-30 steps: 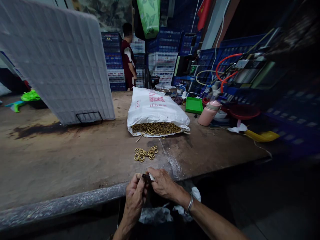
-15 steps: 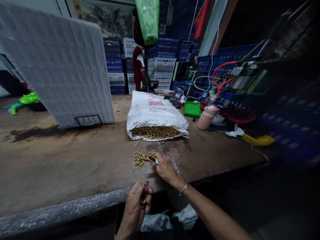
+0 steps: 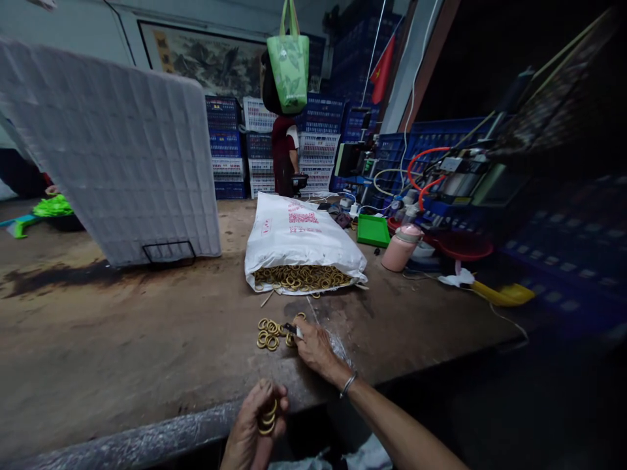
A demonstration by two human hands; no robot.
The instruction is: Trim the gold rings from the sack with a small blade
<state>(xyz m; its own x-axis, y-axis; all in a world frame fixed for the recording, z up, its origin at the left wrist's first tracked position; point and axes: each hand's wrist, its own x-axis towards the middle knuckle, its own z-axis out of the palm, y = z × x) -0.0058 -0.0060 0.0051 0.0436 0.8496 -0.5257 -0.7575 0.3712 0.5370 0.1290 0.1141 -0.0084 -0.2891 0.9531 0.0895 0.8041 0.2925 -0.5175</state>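
My left hand (image 3: 258,418) is at the near table edge, its fingers curled around a few brass rings (image 3: 267,418). Farther out over the wooden table (image 3: 122,339), my right hand (image 3: 313,346) pinches a small dark tool with a white tip (image 3: 292,331). That tip touches the small pile of loose brass rings (image 3: 272,330). Behind the pile lies an open white sack (image 3: 301,238) on its side, full of brass rings (image 3: 300,277).
A white gridded panel (image 3: 112,156) leans at the back left. At the right stand a green tray (image 3: 372,230), a pink bottle (image 3: 400,248), a red bowl (image 3: 463,247), a yellow scoop (image 3: 502,295) and a machine with hoses. A person (image 3: 285,156) stands by stacked crates.
My hands were together at the table edge on the tool; my right hand has reached out to the loose ring pile, and my left has stayed back holding rings. The view has tilted up.
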